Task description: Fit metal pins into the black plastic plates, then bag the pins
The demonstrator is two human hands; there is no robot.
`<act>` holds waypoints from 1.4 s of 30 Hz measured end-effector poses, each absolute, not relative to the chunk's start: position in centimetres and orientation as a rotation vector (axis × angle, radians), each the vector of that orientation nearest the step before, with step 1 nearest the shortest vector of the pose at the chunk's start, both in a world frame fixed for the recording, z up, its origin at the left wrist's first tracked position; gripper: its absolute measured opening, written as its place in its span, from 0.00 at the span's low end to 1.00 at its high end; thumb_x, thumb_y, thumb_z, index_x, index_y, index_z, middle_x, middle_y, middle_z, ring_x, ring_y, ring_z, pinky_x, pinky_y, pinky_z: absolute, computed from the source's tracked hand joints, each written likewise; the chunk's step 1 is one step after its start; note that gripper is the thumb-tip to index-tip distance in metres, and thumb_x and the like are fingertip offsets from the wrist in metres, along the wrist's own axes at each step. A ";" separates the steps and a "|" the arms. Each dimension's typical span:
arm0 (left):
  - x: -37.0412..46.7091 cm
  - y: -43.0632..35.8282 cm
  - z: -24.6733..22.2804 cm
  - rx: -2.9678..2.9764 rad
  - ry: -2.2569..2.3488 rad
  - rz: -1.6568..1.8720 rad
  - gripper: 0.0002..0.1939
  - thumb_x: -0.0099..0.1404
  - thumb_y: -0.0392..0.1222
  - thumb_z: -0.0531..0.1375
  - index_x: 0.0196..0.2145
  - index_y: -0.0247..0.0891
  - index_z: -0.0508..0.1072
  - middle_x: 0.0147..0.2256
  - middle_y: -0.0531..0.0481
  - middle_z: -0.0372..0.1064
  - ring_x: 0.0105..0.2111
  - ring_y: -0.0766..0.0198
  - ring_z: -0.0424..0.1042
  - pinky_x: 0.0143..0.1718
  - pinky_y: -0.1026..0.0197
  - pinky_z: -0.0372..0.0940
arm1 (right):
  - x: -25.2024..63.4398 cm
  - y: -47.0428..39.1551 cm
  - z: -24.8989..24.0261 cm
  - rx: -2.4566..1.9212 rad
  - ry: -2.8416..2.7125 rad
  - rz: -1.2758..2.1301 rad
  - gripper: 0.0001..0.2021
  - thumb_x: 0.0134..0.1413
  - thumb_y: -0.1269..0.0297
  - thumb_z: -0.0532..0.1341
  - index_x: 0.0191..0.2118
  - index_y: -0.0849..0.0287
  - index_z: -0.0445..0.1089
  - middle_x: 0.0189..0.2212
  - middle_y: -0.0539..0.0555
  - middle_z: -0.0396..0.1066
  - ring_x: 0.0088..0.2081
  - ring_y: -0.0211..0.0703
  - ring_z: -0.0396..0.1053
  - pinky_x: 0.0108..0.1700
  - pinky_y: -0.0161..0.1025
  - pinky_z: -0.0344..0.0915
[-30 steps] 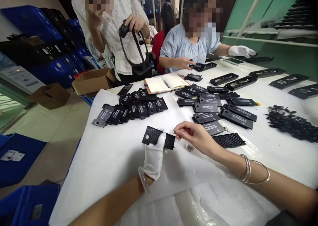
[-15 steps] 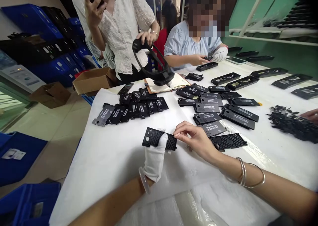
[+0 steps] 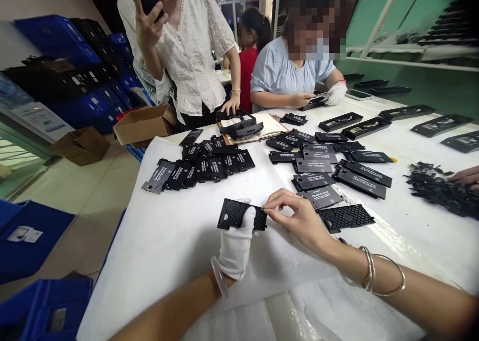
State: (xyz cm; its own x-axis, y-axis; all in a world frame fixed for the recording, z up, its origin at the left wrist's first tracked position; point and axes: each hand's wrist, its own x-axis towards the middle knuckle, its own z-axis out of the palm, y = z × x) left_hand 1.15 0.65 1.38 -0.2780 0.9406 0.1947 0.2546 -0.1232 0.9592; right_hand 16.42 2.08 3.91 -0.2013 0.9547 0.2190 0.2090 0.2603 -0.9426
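My left hand (image 3: 235, 243), in a white glove, grips a black perforated plastic plate (image 3: 230, 214) and holds it just above the white table cover (image 3: 168, 246). My bare right hand (image 3: 297, 218) pinches something very small at the plate's right edge; what it is I cannot make out. A second perforated plate (image 3: 346, 216) lies flat just right of my right hand. Behind it lie several black labelled plates (image 3: 316, 180).
A heap of labelled black plates (image 3: 202, 167) lies at centre left. A standing person's hand rests a black headset (image 3: 239, 124) on an open notebook (image 3: 267, 123). A seated person in blue works opposite. Small black parts (image 3: 439, 188) pile at right, another hand beside them. Blue crates (image 3: 26, 238) stand left.
My right hand has closed its pinch against the plate's right edge. The standing person has lowered the black headset onto the notebook.
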 end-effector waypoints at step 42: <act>0.9 0.2 0.5 1.533 1.724 1.456 0.17 0.57 0.52 0.59 0.37 0.36 0.70 0.38 0.41 0.72 0.41 0.54 0.72 0.49 0.49 0.67 | 16.5 1.0 3.3 -0.893 -1.824 0.826 0.12 0.58 0.72 0.57 0.44 0.54 0.75 0.43 0.56 0.73 0.44 0.43 0.71 0.46 0.42 0.71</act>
State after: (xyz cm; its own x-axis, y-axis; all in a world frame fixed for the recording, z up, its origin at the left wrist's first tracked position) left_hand 0.86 0.17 0.46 -0.3106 0.8949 0.3204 0.4656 -0.1506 0.8721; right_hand 16.51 0.95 3.33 -0.3202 0.8426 0.4329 0.2302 0.5125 -0.8272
